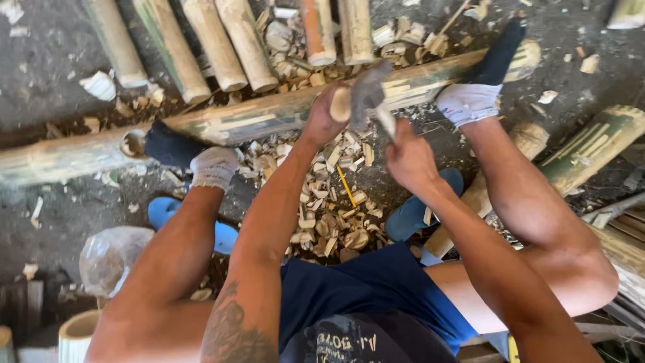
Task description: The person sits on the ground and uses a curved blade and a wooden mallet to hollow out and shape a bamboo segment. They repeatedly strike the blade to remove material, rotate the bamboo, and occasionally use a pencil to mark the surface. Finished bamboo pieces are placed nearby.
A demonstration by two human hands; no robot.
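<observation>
A long bamboo pole (255, 117) lies across the ground in front of me, pinned under both my socked feet (201, 161). My left hand (322, 117) grips a short wooden handle (340, 104) right at the pole. My right hand (406, 158) is closed around the handle of a broad metal blade (368, 94), which is blurred and angled over the pole between my hands. Below the hands lies a heap of pale bamboo chips (332, 208).
Several cut bamboo lengths (222, 44) lie side by side beyond the pole. Blue sandals (410, 212) rest under my legs. More bamboo pieces (591, 144) lie at the right, a clear plastic bag (111, 255) at the lower left, a bamboo stump (77, 333) beside it.
</observation>
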